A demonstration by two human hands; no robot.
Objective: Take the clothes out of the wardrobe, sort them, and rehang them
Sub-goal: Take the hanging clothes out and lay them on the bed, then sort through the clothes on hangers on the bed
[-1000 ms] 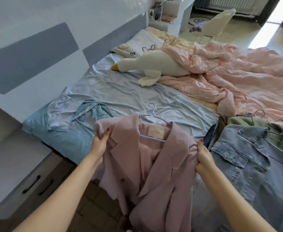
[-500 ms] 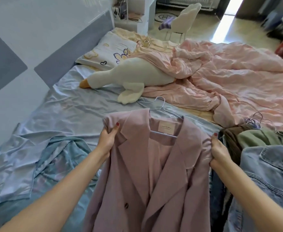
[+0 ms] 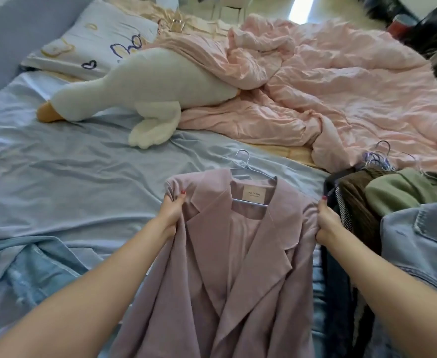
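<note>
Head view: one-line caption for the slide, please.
Both hands, left and right, hold a pink blazer on its hanger over the bed.

1. One pink blazer (image 3: 240,254) on one wire hanger (image 3: 248,171).
2. One plush goose (image 3: 145,86).
3. One pillow (image 3: 90,40) at the bed's head.
4. One pink duvet (image 3: 328,81).
5. One denim jacket (image 3: 424,244) at the bed's right edge.
6. Two hands.

Open stretch of blue sheet (image 3: 88,177) lay ahead and left of the pink blazer (image 3: 238,267). Plush goose (image 3: 145,83) and pink duvet (image 3: 341,94) blocked the far side, clothes pile (image 3: 393,202) crowded the right.
</note>
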